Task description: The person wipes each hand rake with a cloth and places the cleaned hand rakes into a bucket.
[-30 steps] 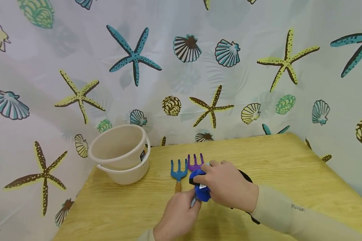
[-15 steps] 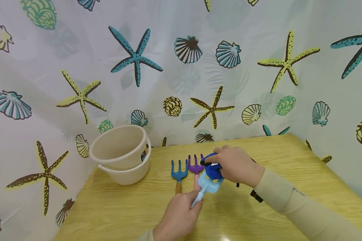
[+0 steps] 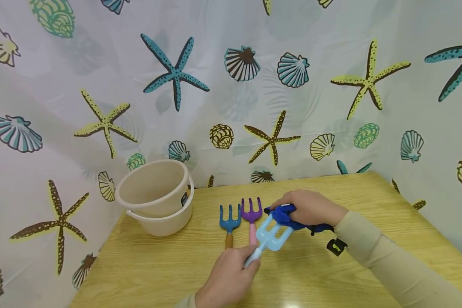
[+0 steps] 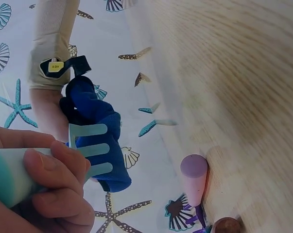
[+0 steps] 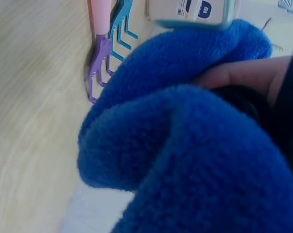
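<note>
My left hand (image 3: pixel 228 273) grips the handle of a light blue hand fork (image 3: pixel 271 236), its prongs pointing away and to the right. A bunched blue cloth (image 3: pixel 284 215) is held in my right hand (image 3: pixel 312 207), against the prong tips in the head view. In the left wrist view the cloth (image 4: pixel 100 141) hangs behind the fork's prongs (image 4: pixel 95 150). Fluffy folds of the cloth (image 5: pixel 185 145) fill most of the right wrist view and hide much of the right hand's fingers.
On the wooden table (image 3: pixel 158 273) lie a blue hand fork (image 3: pixel 230 223) with a wooden handle and a purple one (image 3: pixel 252 216) with a pink handle, side by side. Stacked beige buckets (image 3: pixel 154 199) stand at the back left. A seashell-print curtain (image 3: pixel 223 98) hangs behind.
My right hand has moved right with the cloth, from over the fork's head out to its prong tips. More of the light blue fork shows. The left hand keeps its grip.
</note>
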{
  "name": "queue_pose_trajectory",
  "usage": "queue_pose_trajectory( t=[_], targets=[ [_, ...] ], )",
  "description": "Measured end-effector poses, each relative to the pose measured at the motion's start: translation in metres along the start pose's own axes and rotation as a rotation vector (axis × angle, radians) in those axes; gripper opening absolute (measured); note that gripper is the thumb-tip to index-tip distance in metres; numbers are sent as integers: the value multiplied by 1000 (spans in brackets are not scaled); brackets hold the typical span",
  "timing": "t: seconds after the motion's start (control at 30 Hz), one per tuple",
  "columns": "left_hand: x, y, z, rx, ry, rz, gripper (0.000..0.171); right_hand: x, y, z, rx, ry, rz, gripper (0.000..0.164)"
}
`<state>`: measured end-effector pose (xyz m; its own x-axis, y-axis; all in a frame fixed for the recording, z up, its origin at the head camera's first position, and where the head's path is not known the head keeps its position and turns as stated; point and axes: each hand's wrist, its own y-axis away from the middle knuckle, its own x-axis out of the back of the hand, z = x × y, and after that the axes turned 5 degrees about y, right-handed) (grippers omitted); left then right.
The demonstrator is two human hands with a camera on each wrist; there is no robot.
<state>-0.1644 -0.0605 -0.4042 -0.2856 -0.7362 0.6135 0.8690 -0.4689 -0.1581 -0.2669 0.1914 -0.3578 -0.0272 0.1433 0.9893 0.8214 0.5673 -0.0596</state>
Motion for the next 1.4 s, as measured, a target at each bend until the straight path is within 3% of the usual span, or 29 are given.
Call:
queue_pose_trajectory(
  t=[0.2,0.47,0.6,0.7,0.83,0.9,1.03,1.27,1.4],
  targets=[
    [0,0,-1,5,7,-14,10,-5,4,9,20,-64,-39,49],
    [2,0,0,36,46,-18,12,-11,15,19,1,0,-43,46],
    [3,0,1,13,51,-4,14,-8,20,27,-16,0,20,49],
    [3,1,1,-12,57,-30,11,3,20,31,-14,-35,106,51],
    [1,2,3,7,92,-84,18,15,16,29,37,-112,189,54],
    [1,2,4,33,114,-95,24,14,14,25,101,-156,165,52],
    [2,3,5,41,132,-97,20,6,11,17,185,-222,39,48],
    [2,5,3,39,115,-97,10,-6,9,21,186,-268,-49,49],
    [3,5,2,48,118,-92,16,-10,10,27,153,-211,-41,48]
  ],
)
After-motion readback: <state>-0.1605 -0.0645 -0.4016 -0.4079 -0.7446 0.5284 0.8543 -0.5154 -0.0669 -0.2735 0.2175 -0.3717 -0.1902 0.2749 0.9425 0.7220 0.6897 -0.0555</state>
